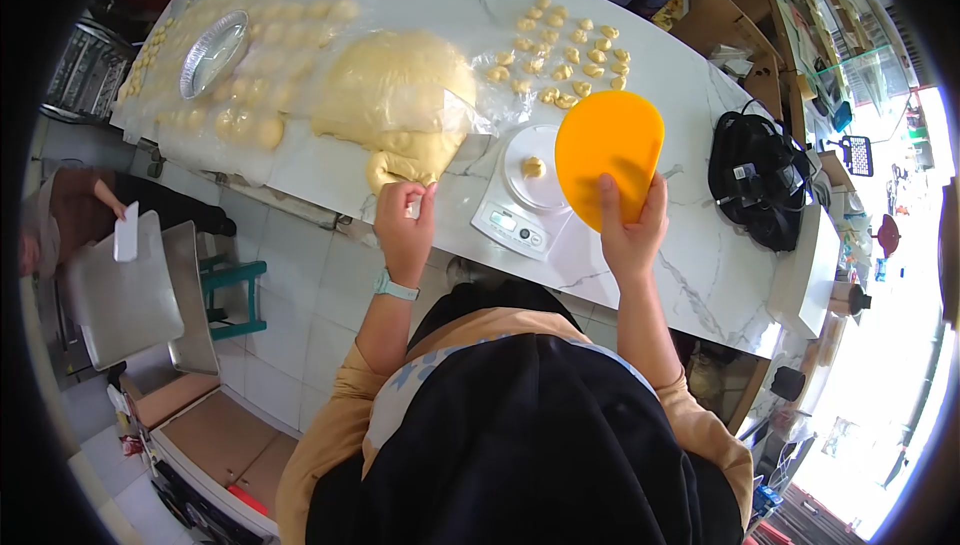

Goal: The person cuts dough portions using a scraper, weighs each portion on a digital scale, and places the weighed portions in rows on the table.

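Observation:
My left hand (405,215) pinches the near end of a large mass of pale yellow dough (400,75), much of it under clear plastic film. In my right hand (636,230) is an orange oval dough scraper (612,150), held up with the thumb across its face. Between the hands stands a white digital kitchen scale (512,229), its display too small to read. One small dough piece (534,167) sits on the scale's round plate. Beyond the scraper, several small dough pieces (562,72) lie in loose rows on the marble table (690,275).
Plastic-covered dough balls (262,130) fill the table's left end, with a foil tray (214,55) on top. A black bag (758,180) lies at the right. Left of the table, another person's hand (112,203) is near metal trays (125,290) and a green stool (235,295).

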The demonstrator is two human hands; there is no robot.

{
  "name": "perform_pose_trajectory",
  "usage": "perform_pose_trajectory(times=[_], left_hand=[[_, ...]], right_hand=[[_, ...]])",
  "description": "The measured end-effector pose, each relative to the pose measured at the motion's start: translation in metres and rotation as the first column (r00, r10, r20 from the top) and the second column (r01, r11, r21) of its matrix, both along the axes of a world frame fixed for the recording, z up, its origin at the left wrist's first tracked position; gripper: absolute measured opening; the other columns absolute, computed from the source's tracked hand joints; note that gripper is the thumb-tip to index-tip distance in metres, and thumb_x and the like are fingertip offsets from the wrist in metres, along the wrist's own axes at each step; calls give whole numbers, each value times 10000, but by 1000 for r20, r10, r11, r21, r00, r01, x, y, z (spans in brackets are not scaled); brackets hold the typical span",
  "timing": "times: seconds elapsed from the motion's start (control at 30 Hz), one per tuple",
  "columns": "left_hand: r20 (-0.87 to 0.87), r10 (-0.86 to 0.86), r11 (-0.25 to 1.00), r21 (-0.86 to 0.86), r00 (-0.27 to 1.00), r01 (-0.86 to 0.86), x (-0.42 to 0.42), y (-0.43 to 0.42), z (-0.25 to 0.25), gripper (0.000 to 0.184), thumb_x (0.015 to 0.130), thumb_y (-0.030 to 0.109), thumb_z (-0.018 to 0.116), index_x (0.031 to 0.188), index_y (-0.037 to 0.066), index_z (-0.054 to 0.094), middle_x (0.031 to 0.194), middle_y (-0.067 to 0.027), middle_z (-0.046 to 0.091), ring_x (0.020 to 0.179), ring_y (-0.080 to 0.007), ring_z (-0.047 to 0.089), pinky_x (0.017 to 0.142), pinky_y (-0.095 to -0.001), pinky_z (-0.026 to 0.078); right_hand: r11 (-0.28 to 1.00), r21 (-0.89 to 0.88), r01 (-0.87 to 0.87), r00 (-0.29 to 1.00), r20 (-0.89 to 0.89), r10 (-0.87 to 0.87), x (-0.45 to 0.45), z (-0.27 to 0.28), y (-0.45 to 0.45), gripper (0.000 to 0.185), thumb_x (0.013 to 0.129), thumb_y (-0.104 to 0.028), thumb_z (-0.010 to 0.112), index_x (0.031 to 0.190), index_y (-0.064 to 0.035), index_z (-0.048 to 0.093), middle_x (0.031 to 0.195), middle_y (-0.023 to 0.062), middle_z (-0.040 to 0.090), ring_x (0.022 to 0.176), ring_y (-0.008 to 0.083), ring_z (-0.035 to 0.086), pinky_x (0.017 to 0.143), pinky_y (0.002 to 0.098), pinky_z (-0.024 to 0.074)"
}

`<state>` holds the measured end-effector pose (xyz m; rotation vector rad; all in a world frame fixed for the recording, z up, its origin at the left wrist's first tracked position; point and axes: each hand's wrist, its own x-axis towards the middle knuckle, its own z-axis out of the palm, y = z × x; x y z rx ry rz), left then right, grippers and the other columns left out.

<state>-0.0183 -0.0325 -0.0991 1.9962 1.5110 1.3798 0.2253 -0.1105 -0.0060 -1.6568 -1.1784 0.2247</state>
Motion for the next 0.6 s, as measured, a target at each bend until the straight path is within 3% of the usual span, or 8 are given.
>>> perform_pose_trajectory(times=[0.13,0.27,0.33,0.47,0.6], left_hand=[[-201,100,987,-107,974,-123,-27,-7,-29,348,729,202,820,709,60,503,657,-63,531,582,-249,490,538,-364,386],[-168,141,979,-120,976,-162,-49,-18,-41,264,710,172,817,747,66,579,679,-59,582,598,-257,523,547,-359,405],[-160,108,988,-91,981,-123,-53,-16,-38,204,713,141,802,778,68,623,714,-60,620,626,-261,555,567,-358,427],[-136,27,996,-77,990,-38,-62,-18,-38,151,726,93,769,825,58,660,776,-70,653,697,-272,605,643,-360,478],[-130,-27,999,-50,991,21,-68,-17,-36,147,731,79,759,834,54,656,831,-81,658,757,-276,621,694,-369,496]], right_hand=[[993,-103,-59,998,0,59,3,1,-7,356,900,-181,661,1176,-33,492,947,167,688,840,256,703,726,333,539],[943,-202,-265,960,-151,237,-23,-10,-2,338,919,-184,631,1196,-59,481,946,171,691,811,289,710,679,349,549],[868,-273,-414,910,-126,394,-49,-13,7,342,937,-234,596,1219,-87,470,874,161,687,709,328,687,604,389,538],[631,-478,-611,684,82,725,-94,-25,51,349,952,-250,551,1261,-113,467,878,130,689,752,336,674,624,429,528],[490,-573,-656,479,185,858,-141,-27,95,299,931,-231,515,1220,-165,474,802,129,663,746,336,665,606,439,507]])
